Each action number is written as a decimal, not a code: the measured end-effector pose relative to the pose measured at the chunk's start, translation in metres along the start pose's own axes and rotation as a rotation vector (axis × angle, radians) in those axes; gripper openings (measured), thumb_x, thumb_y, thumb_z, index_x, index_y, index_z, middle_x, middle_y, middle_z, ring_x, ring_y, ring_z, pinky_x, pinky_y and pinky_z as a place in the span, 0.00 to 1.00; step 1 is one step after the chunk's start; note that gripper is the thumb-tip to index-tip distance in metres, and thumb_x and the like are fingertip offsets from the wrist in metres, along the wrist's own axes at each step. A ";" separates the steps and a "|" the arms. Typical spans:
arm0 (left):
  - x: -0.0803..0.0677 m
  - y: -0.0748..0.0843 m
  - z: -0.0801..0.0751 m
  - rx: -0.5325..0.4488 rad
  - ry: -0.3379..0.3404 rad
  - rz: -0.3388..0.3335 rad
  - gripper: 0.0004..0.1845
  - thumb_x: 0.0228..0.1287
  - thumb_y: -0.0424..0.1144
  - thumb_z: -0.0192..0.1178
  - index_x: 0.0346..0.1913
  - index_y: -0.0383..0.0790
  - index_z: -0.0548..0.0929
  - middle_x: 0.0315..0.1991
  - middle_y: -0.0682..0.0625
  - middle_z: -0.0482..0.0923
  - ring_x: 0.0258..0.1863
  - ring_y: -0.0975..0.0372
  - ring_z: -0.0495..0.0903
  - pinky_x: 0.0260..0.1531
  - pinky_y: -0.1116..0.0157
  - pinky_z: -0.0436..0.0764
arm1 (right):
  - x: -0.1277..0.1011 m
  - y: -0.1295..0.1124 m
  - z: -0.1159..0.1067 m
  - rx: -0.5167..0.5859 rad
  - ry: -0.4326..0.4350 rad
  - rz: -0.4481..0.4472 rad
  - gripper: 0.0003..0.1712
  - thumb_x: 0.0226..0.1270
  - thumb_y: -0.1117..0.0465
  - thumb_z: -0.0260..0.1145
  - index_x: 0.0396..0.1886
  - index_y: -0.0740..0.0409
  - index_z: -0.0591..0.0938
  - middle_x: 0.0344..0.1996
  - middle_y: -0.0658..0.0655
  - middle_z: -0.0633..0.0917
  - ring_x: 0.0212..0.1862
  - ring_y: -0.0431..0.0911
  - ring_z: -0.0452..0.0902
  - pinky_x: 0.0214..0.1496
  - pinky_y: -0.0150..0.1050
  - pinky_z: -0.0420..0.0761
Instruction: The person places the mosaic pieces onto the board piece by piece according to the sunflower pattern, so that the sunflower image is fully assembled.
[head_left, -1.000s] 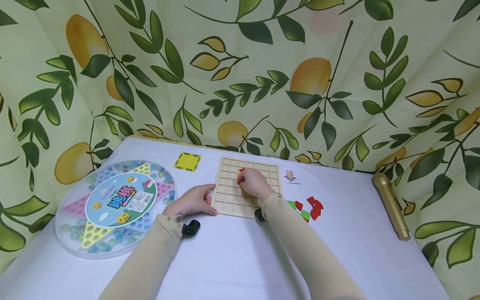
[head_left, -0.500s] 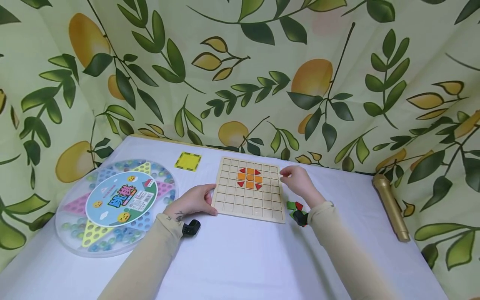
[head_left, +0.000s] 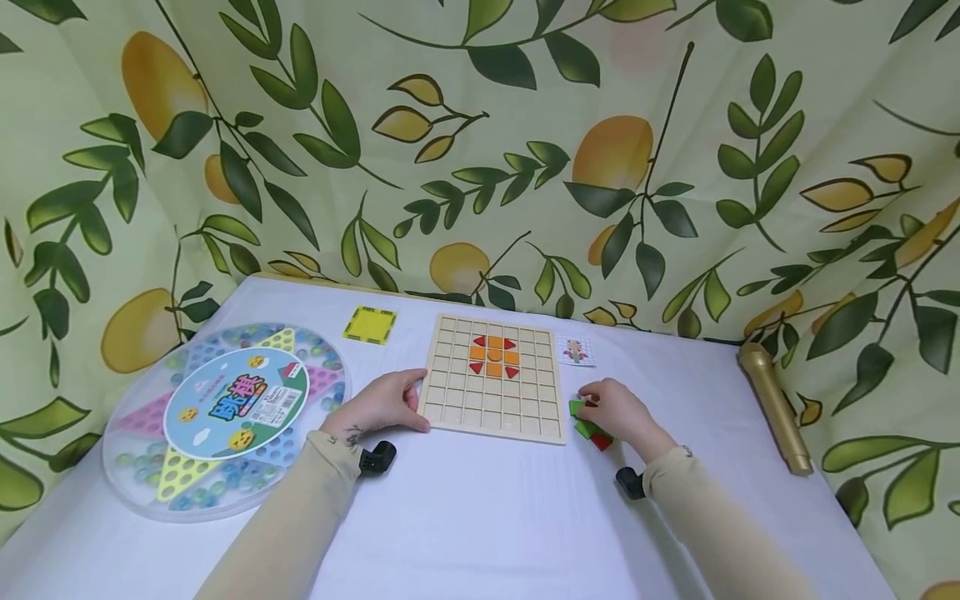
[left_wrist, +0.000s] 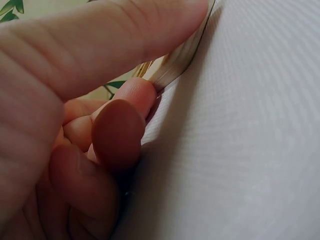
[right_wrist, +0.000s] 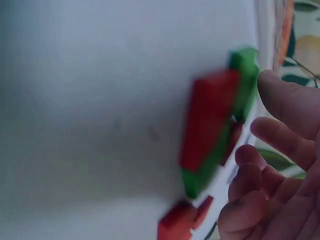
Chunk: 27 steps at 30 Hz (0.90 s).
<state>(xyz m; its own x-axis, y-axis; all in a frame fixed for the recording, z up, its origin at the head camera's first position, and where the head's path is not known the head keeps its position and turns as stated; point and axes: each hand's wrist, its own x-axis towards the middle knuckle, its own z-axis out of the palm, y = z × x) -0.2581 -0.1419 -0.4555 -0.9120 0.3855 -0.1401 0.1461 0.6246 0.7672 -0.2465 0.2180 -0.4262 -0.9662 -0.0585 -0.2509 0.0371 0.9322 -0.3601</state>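
The left hand point(head_left: 378, 403) gripped the left edge of the board point(head_left: 491, 379), thumb on top. Right of the board, the right hand point(head_left: 618, 411) hovered over the pieces point(head_left: 588, 427), fingers loosely curled, holding nothing.

Worktop point(head_left: 480, 517) front edge open between both forearms; marble game tray point(head_left: 225, 417) blocks left edge, gold tube point(head_left: 776, 408) right edge.

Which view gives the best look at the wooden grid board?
The head view: the whole wooden grid board shows, with orange and red pieces in its cells. The left wrist view catches only its edge under the thumb; in the right wrist view I cannot make it out.
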 end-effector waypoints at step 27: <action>0.000 0.000 0.001 -0.027 0.009 -0.021 0.51 0.34 0.37 0.77 0.66 0.33 0.63 0.21 0.50 0.72 0.21 0.61 0.69 0.34 0.65 0.68 | 0.041 -0.097 0.012 0.221 0.067 -0.193 0.05 0.59 0.70 0.62 0.33 0.60 0.83 0.35 0.55 0.82 0.38 0.47 0.72 0.44 0.40 0.75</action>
<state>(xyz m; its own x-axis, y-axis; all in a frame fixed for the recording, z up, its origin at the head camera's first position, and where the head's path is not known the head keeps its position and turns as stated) -0.2573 -0.1409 -0.4561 -0.9180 0.3666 -0.1513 0.1166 0.6142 0.7805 -0.2869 0.1211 -0.4127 -0.9752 -0.1968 -0.1014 -0.1019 0.8054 -0.5839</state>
